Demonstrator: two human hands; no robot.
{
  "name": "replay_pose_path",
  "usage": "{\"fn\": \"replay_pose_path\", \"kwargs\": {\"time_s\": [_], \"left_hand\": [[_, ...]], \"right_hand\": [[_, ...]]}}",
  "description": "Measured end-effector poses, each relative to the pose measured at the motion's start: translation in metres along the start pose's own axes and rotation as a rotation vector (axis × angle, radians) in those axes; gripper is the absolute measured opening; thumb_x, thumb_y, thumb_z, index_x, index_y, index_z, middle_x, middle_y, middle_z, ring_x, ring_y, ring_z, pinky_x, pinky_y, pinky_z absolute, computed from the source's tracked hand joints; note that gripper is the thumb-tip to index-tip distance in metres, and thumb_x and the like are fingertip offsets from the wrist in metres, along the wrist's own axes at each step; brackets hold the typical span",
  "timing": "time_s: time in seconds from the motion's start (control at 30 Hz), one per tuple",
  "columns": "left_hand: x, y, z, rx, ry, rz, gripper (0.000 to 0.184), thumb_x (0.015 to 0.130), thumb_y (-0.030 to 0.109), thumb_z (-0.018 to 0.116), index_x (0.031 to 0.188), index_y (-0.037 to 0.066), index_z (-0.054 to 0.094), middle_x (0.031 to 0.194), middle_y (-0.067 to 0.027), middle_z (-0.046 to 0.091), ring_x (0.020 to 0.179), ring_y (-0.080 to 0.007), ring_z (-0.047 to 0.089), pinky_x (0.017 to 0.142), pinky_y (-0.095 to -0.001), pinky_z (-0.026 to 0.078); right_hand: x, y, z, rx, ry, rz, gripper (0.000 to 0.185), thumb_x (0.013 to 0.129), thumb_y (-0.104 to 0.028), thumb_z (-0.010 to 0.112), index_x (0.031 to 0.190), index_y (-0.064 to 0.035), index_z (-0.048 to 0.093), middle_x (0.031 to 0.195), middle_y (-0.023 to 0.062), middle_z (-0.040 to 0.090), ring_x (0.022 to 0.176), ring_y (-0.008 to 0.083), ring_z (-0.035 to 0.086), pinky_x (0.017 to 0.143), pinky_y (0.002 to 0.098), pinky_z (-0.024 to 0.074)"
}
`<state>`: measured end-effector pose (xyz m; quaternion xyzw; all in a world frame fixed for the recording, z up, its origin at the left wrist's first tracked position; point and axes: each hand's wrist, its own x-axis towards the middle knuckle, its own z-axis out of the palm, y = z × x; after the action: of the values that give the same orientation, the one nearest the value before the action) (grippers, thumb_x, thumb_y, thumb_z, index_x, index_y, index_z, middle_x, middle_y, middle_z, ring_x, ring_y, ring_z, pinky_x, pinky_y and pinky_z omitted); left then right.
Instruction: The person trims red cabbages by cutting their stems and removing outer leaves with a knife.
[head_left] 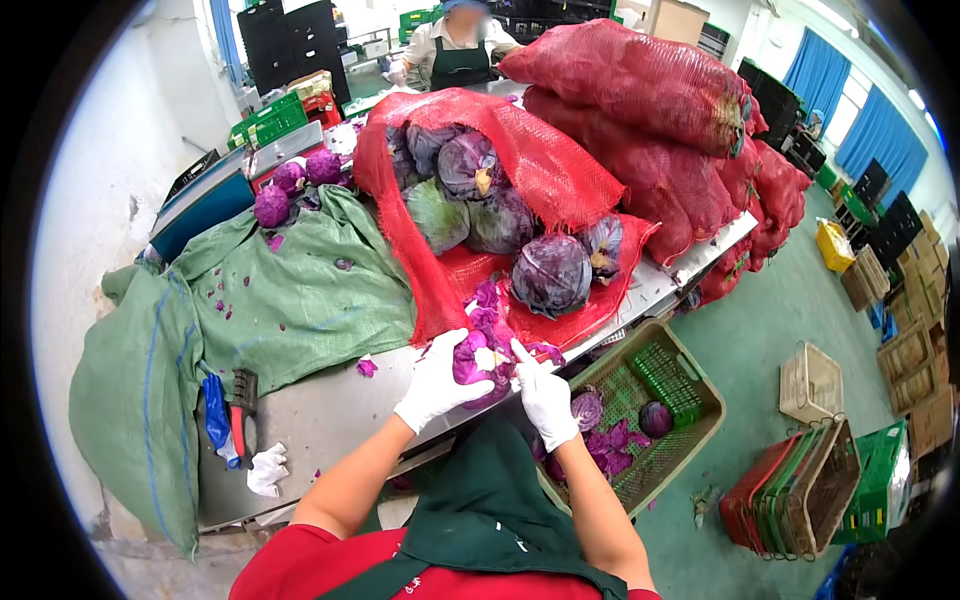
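At the table's front edge, my gloved left hand (pixel 436 385) grips a red cabbage (pixel 478 388), with its pale cut part facing up. Close against the cabbage's right side is my gloved right hand (pixel 546 400), fingers curled in; what they hold is too small to make out. Loose purple leaves (pixel 487 310) lie just beyond the cabbage. Behind them a red mesh sack (pixel 395 240) lies open, showing several whole cabbages (pixel 552 275) with dark outer leaves.
Below right, a crate (pixel 705 425) holds purple leaves and cabbages. A green woven sack (pixel 300 290) covers the table's left, near a black-and-red tool (pixel 243 410) and a crumpled glove (pixel 267 470). Full red sacks (pixel 640 90) are piled at right. Across the table stands a person (pixel 460 50).
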<state>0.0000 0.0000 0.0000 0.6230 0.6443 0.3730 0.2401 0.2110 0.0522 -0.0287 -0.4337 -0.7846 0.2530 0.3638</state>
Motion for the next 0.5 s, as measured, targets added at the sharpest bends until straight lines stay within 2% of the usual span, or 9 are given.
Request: {"fn": "replay_pose_path", "kwargs": {"time_s": [0.07, 0.1, 0.2, 0.3, 0.4, 0.43, 0.5], "left_hand": [[0.002, 0.003, 0.004, 0.0, 0.032, 0.019, 0.096, 0.063, 0.038, 0.087, 0.139, -0.002, 0.044, 0.134, -0.0213, 0.053, 0.126, -0.0346, 0.052, 0.11, -0.0408, 0.041], [-0.005, -0.003, -0.011, 0.04, 0.003, -0.002, 0.096, 0.063, 0.038, 0.087, 0.139, -0.002, 0.044, 0.134, -0.0213, 0.053, 0.126, -0.0346, 0.052, 0.11, -0.0408, 0.041], [0.0, -0.001, -0.002, -0.017, 0.022, 0.013, 0.093, 0.064, 0.035, 0.088, 0.138, -0.002, 0.044, 0.132, -0.0205, 0.053, 0.124, -0.0328, 0.053, 0.108, -0.0398, 0.042], [0.001, -0.001, -0.001, -0.025, 0.022, 0.028, 0.093, 0.065, 0.034, 0.088, 0.138, -0.002, 0.043, 0.132, -0.0203, 0.052, 0.125, -0.0329, 0.052, 0.108, -0.0395, 0.042], [-0.001, -0.001, -0.002, -0.089, -0.009, 0.026, 0.093, 0.068, 0.028, 0.086, 0.141, -0.002, 0.039, 0.135, -0.0193, 0.049, 0.128, -0.0308, 0.049, 0.11, -0.0386, 0.039], [0.001, 0.0, -0.003, -0.095, -0.031, 0.01, 0.092, 0.069, 0.025, 0.086, 0.143, -0.001, 0.038, 0.137, -0.0183, 0.047, 0.13, -0.0291, 0.047, 0.112, -0.0384, 0.037], [0.006, -0.003, 0.0, -0.053, 0.01, 0.028, 0.093, 0.068, 0.032, 0.087, 0.141, 0.0, 0.039, 0.134, -0.0189, 0.05, 0.126, -0.0316, 0.052, 0.107, -0.0383, 0.042]], "right_hand": [[0.0, -0.001, -0.008, -0.07, -0.028, 0.016, 0.043, 0.101, -0.036, 0.051, 0.142, -0.0224, 0.054, 0.069, 0.0182, 0.063, 0.058, 0.0349, 0.062, 0.056, 0.0436, 0.0486], [-0.006, -0.009, 0.01, -0.026, -0.028, 0.045, 0.043, 0.101, -0.036, 0.051, 0.142, -0.0224, 0.054, 0.069, 0.0182, 0.063, 0.058, 0.0349, 0.062, 0.056, 0.0436, 0.0486], [-0.006, -0.005, 0.001, -0.031, -0.056, 0.078, 0.042, 0.103, -0.034, 0.048, 0.142, -0.0219, 0.053, 0.068, 0.0183, 0.063, 0.058, 0.0349, 0.062, 0.055, 0.0445, 0.0484], [-0.007, -0.01, 0.001, -0.056, -0.037, 0.061, 0.044, 0.101, -0.035, 0.051, 0.142, -0.0207, 0.054, 0.066, 0.0173, 0.063, 0.059, 0.0341, 0.063, 0.056, 0.0447, 0.0495], [-0.008, -0.01, 0.003, -0.094, 0.011, -0.009, 0.043, 0.099, -0.035, 0.053, 0.139, -0.0183, 0.056, 0.086, 0.015, 0.071, 0.061, 0.0346, 0.064, 0.059, 0.0444, 0.0528], [-0.005, -0.013, 0.002, -0.113, -0.037, 0.062, 0.043, 0.099, -0.036, 0.052, 0.139, -0.0183, 0.056, 0.081, 0.0163, 0.069, 0.06, 0.0348, 0.064, 0.058, 0.0445, 0.0523], [0.003, -0.009, 0.002, -0.152, -0.024, 0.021, 0.046, 0.1, -0.039, 0.051, 0.142, -0.0202, 0.053, 0.068, 0.0179, 0.064, 0.057, 0.0347, 0.063, 0.054, 0.0441, 0.051]]}}
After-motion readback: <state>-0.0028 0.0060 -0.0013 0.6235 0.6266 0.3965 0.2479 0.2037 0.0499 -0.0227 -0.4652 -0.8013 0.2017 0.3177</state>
